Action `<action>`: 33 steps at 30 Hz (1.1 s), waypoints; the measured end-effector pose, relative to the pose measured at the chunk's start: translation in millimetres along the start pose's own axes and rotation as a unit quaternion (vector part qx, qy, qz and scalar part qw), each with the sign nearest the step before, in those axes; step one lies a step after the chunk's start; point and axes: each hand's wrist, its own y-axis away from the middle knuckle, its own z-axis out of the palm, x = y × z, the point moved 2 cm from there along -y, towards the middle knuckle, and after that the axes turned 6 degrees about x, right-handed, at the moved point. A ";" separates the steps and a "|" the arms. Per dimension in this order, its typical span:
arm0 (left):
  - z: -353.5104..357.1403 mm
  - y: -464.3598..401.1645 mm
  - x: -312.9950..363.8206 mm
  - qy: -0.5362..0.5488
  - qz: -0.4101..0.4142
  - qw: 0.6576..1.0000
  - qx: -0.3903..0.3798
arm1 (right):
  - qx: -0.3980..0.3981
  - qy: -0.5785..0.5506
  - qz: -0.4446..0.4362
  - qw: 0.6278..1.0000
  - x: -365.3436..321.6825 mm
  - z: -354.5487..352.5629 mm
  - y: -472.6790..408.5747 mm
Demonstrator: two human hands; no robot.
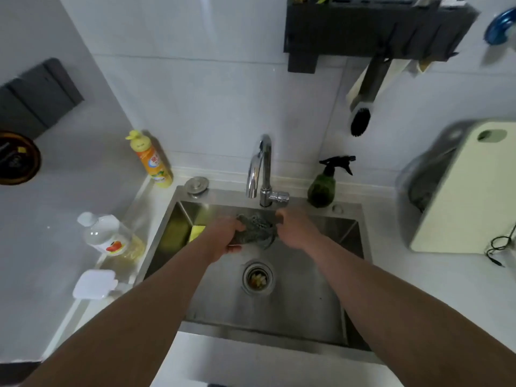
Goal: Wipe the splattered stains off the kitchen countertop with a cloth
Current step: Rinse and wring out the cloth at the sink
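Observation:
A grey cloth [257, 229] is bunched up over the steel sink [293, 303], just below the chrome tap [261, 166]. My left hand [226, 236] grips its left end and my right hand [293, 230] grips its right end. Both hands are held above the sink basin, in front of the back wall of the sink. The white countertop [42, 247] stretches to the left of the sink and more of it lies to the right; no stains can be made out on it at this size.
A yellow sponge [196, 231] lies in the sink's left corner; the drain strainer [257, 277] holds scraps. An orange detergent bottle [152, 160], a clear bottle [107, 236] and a white lid [93, 283] stand left. A green spray bottle [325, 182] and a pale cutting board [460, 188] stand right.

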 end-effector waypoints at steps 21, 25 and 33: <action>-15.4 -28.8 5.3 0.050 -0.037 0.997 -0.035 | -0.052 0.250 0.000 0.967 -8.7 -8.3 -53.6; -11.5 -32.5 7.3 0.039 -0.037 0.998 -0.036 | -0.054 0.255 -0.008 0.965 -7.1 -7.1 -55.3; -12.8 -35.2 9.5 0.022 -0.031 0.998 -0.046 | -0.089 0.233 0.010 0.968 3.6 -9.8 -59.2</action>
